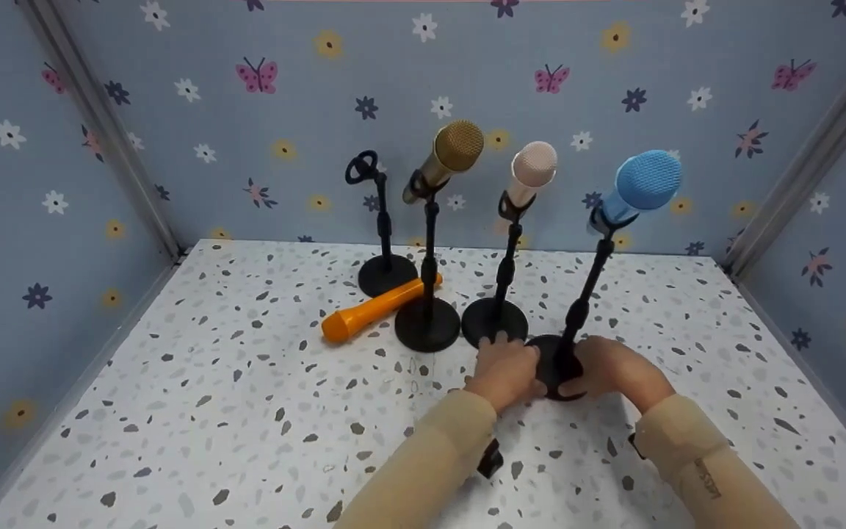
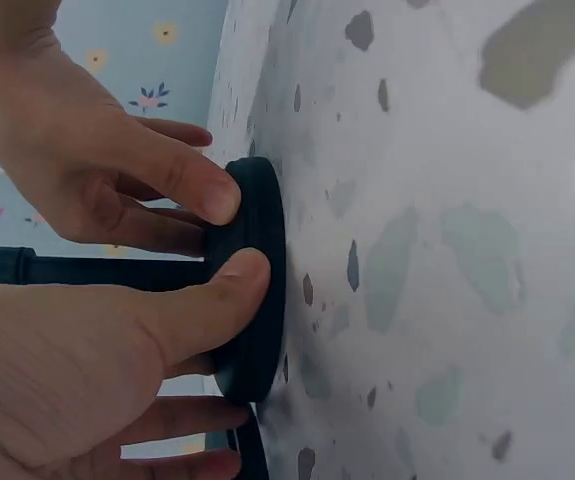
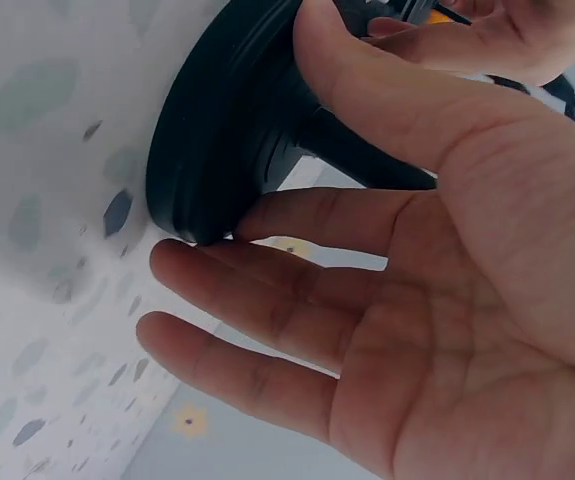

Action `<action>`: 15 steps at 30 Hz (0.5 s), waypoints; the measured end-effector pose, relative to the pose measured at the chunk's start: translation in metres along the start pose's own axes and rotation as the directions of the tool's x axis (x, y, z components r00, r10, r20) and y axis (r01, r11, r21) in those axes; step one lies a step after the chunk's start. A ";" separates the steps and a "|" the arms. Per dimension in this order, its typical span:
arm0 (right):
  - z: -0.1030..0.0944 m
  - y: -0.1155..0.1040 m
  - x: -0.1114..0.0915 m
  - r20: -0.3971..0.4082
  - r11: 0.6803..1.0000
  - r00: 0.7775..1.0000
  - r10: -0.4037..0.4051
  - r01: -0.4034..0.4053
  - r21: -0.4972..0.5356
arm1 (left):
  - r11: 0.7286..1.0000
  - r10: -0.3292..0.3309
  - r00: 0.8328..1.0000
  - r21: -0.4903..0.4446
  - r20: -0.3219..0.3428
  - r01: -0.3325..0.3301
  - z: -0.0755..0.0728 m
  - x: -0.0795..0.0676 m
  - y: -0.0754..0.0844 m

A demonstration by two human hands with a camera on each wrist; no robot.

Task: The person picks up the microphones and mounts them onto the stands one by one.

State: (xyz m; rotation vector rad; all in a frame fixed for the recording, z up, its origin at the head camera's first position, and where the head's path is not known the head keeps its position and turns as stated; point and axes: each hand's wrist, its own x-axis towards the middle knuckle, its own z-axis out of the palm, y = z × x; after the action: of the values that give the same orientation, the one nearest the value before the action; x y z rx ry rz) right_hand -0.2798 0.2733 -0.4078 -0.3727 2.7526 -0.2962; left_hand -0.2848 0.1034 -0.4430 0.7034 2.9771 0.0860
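Both hands are at the round black base of the microphone stand (image 1: 590, 283) at the front right. This stand carries a blue microphone (image 1: 647, 180) and leans to the right in the head view. My left hand (image 1: 505, 371) grips the base (image 2: 252, 320) from the left, its thumb on the rim. From the right, my right hand (image 1: 610, 367) holds it between thumb and index finger, with the other fingers spread out loosely in the right wrist view. My left fingertips overlap the neighbouring stand's base (image 1: 478, 317); that stand bears a pale pink microphone (image 1: 533, 167).
A third stand (image 1: 429, 327) holds a gold microphone (image 1: 458, 147). Behind it is a stand with a bare clip (image 1: 363, 167). An orange microphone (image 1: 371, 310) lies on the speckled table (image 1: 210, 411) behind the gold one's stand. Flower-patterned panels (image 1: 247, 125) enclose the table.
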 end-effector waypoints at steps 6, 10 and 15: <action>-0.006 0.018 0.008 0.040 0.997 0.999 0.005 -0.008 0.070 | 0.995 -0.099 0.993 -0.030 -0.066 0.097 0.007 0.014 0.010; -0.011 0.026 0.016 0.046 0.999 0.999 0.025 -0.026 0.026 | 0.995 -0.100 0.990 -0.007 -0.099 0.100 0.012 0.021 0.013; -0.015 0.032 0.025 0.050 0.999 0.998 0.049 -0.050 0.016 | 0.993 -0.116 0.988 0.001 -0.101 0.117 0.019 0.029 0.013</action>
State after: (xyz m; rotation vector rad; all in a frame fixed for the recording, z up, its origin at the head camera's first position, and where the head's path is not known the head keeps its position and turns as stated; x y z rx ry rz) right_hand -0.3147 0.2982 -0.4095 -0.3032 2.7047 -0.2937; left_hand -0.3029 0.1287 -0.4630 0.5391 3.1083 0.1070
